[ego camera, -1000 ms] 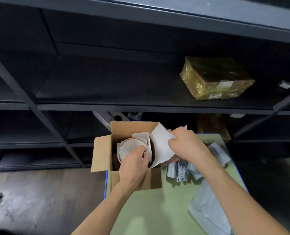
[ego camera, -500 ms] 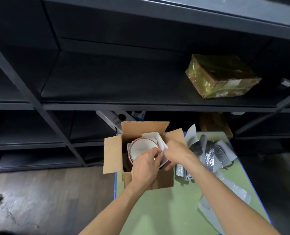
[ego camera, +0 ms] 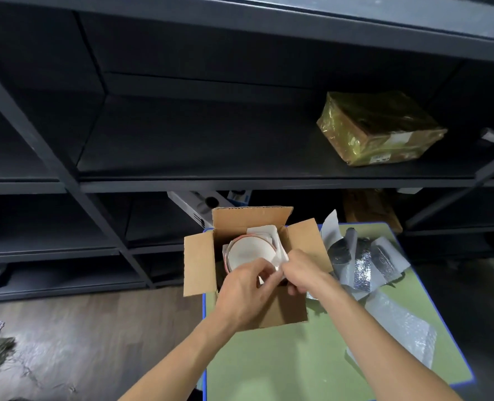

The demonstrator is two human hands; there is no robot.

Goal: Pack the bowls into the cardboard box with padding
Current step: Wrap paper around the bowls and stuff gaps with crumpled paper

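- The black shelving [ego camera: 240,157] stood behind the work and played no part in it; a foil-wrapped parcel [ego camera: 379,128] lay on one shelf.
- The green counter [ego camera: 283,357] carried the cardboard box [ego camera: 286,308] at its far left corner. The box should have been kept square on it, since part of it seemed to overhang the edge.
- The box was open with its flaps standing out, which left free room to work from above.
- Silver padding sheets [ego camera: 364,267] lay crumpled just right of the box, within easy reach for filling gaps.
- The white bowl [ego camera: 245,254] with a reddish rim sat inside the box, tilted toward the camera, with a white paper sheet [ego camera: 279,244] around its far and right sides.
- The step looked like tucking that paper over the bowl's near right rim. It was best done by drawing the paper snug between bowl and box wall, without levering on the rim.
- The left hand [ego camera: 245,290] had its fingers curled, pinching the paper's near edge; whether it also touched the rim could not be told.
- The right hand [ego camera: 306,273] pinched the same paper beside it, the two hands nearly touching.
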